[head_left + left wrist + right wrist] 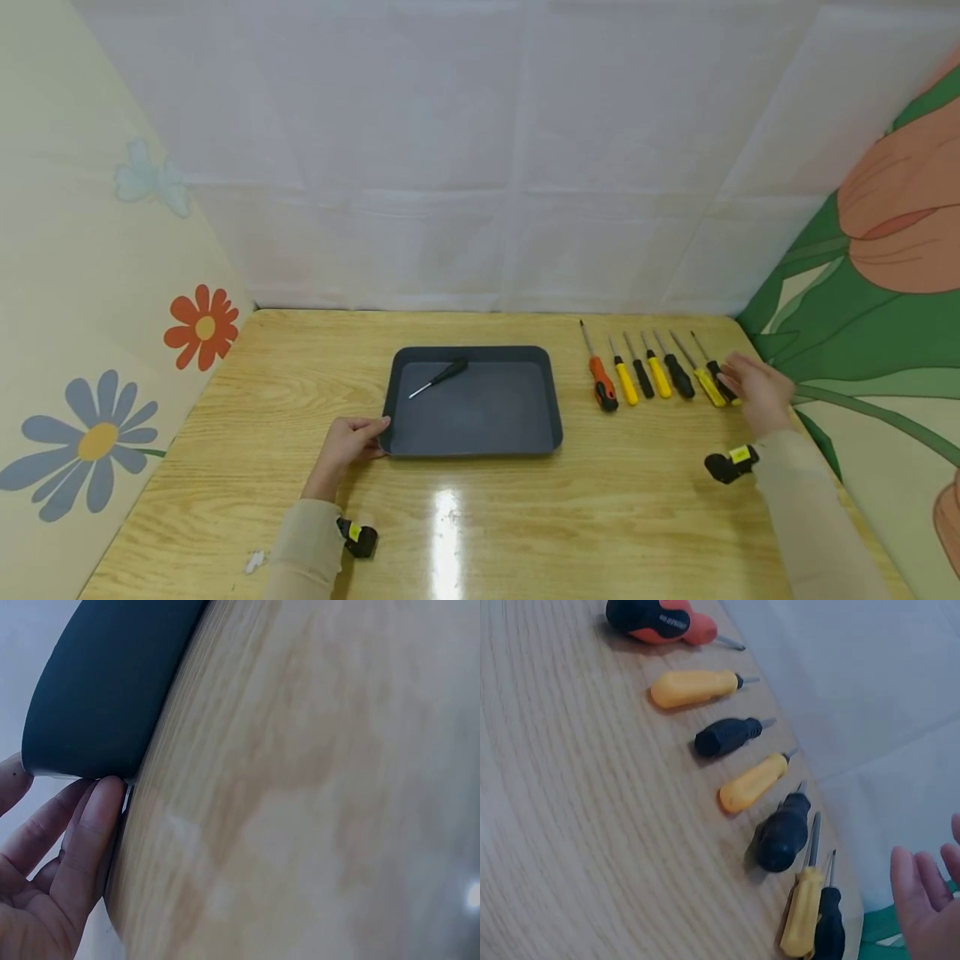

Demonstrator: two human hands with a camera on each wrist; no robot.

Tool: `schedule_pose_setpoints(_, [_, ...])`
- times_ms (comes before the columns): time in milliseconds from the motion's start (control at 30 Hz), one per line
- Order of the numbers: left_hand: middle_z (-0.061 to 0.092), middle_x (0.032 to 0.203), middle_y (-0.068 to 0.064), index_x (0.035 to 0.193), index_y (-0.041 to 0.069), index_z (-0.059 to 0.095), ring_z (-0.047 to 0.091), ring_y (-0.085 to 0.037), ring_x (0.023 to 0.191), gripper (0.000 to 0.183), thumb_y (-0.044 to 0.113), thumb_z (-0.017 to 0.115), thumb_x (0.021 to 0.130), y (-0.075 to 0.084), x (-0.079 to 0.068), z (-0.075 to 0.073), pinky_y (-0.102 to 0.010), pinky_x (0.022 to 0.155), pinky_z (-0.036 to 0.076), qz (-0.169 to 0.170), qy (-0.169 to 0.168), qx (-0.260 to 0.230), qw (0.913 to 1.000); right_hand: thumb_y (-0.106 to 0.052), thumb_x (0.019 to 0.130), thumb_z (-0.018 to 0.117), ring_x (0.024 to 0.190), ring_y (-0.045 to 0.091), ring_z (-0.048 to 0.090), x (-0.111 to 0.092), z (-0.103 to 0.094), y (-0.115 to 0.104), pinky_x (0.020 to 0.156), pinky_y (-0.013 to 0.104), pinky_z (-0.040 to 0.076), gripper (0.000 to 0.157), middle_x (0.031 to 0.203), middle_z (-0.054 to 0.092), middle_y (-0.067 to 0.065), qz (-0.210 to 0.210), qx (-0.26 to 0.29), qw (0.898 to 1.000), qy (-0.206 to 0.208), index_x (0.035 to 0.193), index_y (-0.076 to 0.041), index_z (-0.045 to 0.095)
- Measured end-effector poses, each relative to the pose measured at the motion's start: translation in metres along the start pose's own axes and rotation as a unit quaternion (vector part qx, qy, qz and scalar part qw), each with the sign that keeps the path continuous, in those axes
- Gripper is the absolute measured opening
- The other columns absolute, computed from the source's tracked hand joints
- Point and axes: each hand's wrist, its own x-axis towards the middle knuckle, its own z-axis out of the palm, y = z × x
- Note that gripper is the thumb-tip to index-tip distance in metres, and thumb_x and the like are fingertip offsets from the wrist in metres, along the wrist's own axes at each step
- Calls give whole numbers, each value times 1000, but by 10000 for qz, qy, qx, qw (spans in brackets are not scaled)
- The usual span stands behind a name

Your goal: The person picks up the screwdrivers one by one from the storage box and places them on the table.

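Observation:
A dark grey rectangular tray (480, 451) lies on the table with a small black-handled screwdriver (450, 371) inside it. My left hand (352, 439) grips the tray's near left corner, thumb over the rim; the left wrist view shows fingertips (105, 796) against the outer wall. At the right, my right hand (759, 392) hovers beside the rightmost black screwdriver (831, 919), fingers extended and holding nothing. Just left of that one lies a yellow screwdriver (804, 911), close against it.
Further left in the same row lie an orange-and-black screwdriver (602, 383) and several yellow or black ones, shafts pointing away. A wooden table (600, 517) carries everything. A white cloth (450, 167) hangs behind it, and patterned walls flank both sides.

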Motion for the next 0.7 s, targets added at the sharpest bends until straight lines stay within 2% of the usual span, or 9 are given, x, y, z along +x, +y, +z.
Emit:
schedule_pose_setpoints(133, [63,70,-9,100,-17,61,61,-14,58,34,14,62,87,0,0,0,-27,55,55,-32,38,24,10000,-18,74,75,87,10,64,1,9,-1,76,24,52,57,97,66,-1,49,-167,9979,-631,126,-7,54])
schedule_pose_setpoints(300, [63,69,-9,100,-16,61,61,-14,57,33,14,62,87,0,0,1,-27,55,55,-45,80,31,10000,-19,78,72,90,13,64,2,20,0,80,26,51,55,100,66,2,200,-584,9870,-1483,127,-6,53])
schedule_pose_setpoints(467, [64,70,-9,99,-16,62,61,-14,58,32,14,62,87,0,0,2,-27,55,55,-35,93,42,9999,-21,77,73,88,15,64,3,31,2,78,30,52,56,96,67,1,349,-952,9805,-1686,127,-5,53])
schedule_pose_setpoints(700, [62,67,-7,98,-16,62,60,-13,55,31,13,63,86,-1,1,2,-27,53,55,-5,137,-31,9999,-26,79,71,94,18,63,10,41,9,81,33,51,68,102,66,2,314,-1376,9690,-2028,134,-1,42])
